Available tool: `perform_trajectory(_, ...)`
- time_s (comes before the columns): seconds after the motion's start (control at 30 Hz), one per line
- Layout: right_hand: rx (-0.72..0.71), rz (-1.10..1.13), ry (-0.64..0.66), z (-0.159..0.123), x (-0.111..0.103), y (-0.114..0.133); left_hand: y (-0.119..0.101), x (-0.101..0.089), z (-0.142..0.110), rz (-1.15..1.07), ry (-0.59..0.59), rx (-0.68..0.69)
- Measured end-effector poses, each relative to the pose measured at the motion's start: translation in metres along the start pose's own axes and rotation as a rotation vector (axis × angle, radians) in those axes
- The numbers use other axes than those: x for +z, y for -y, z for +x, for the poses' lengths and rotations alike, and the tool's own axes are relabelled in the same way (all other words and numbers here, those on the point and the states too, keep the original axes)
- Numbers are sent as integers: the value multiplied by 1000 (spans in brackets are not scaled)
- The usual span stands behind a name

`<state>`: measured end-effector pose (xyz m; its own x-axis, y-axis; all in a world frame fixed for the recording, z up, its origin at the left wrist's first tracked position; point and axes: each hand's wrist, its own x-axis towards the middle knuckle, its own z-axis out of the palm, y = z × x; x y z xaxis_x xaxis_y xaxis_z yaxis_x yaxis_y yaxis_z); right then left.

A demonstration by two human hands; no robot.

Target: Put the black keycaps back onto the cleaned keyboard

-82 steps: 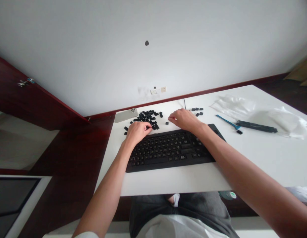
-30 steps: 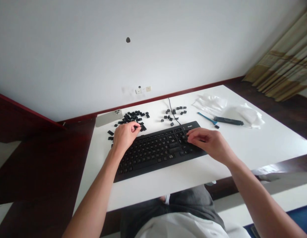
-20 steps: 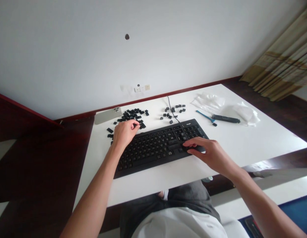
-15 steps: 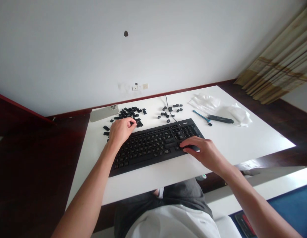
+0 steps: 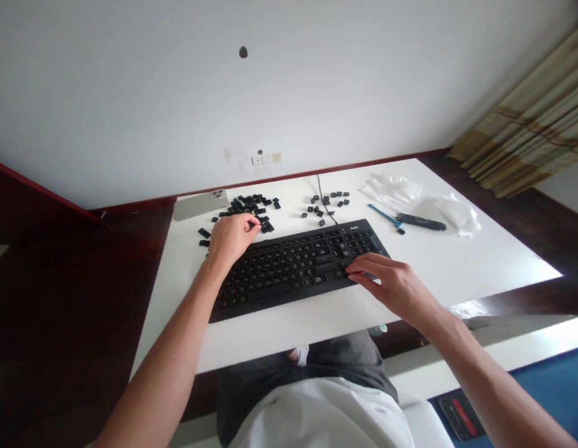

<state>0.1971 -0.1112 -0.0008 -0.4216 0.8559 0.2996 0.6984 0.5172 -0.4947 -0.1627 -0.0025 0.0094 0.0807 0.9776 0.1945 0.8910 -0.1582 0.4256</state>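
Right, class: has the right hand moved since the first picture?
Yes, the right hand has moved toward the person, from the far edge of the keyboard to its near edge.

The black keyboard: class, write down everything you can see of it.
The black keyboard has a matte-looking body and rows of dark keycaps with faint legends. It lies flat and slightly angled on the white table. A thin black cable runs toward its far edge. The right hand rests on its right-side keys; the left hand sits over its far-left corner.
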Motion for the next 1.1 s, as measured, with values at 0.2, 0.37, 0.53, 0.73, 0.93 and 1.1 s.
perform_trajectory(0.2,8,-7,-5,0,-3,-3,-2,-1,0,8,8,3)
perform_trajectory(0.37,17,-64,-1,-1,-4,-1,-3,0,0,12,11,0)
perform_trajectory(0.53,0,-14,-21,1,-4,-2,-2,0,-1,4,12,2)
perform_trajectory(0.73,-5,-11,52,4,-8,-3,0,-1,1,9,17,-1)
perform_trajectory(0.93,-37,21,85,9,-12,2,2,0,2,28,13,-16)
perform_trajectory(1.1,-86,-16,132,15,-15,7,3,0,2,29,11,-10)
